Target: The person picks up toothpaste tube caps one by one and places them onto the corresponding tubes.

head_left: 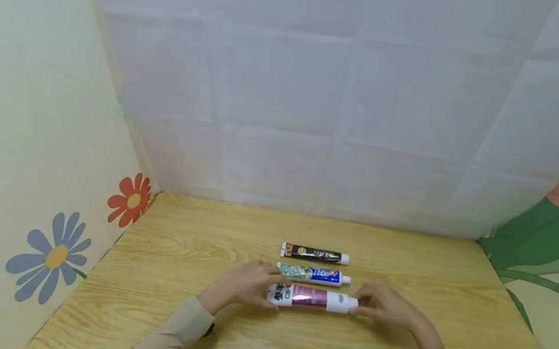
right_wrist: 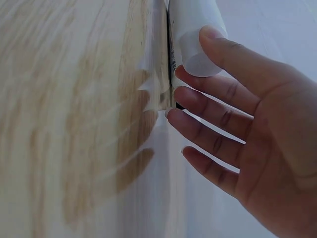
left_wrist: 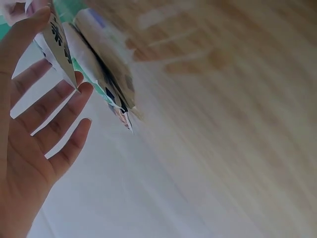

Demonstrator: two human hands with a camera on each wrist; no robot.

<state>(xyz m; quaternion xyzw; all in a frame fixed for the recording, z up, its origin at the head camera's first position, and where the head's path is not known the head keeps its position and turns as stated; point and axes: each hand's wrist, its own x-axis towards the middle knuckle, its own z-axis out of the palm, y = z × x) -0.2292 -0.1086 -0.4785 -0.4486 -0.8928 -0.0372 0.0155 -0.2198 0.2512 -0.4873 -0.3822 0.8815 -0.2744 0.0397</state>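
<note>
A white and purple toothpaste tube [head_left: 309, 297] lies crosswise in front of the person, its cap to the right. The left hand [head_left: 245, 284] pinches its flat crimped end; in the left wrist view the thumb lies on one face of the tube [left_wrist: 58, 47], fingers behind it. At the other end, the right hand [head_left: 391, 307] holds the white cap [right_wrist: 199, 57] between thumb and index finger, the remaining fingers spread. Just behind lies a smaller green and blue toothpaste tube [head_left: 312, 274], its left end close to the left fingers.
Farther back is a black toothpaste tube [head_left: 315, 255] with a white cap, parallel to the others. All are on a wood-grain table [head_left: 186, 227]. A white sheet [head_left: 291, 92] hangs behind it, and flower-printed panels [head_left: 3, 118] stand at both sides.
</note>
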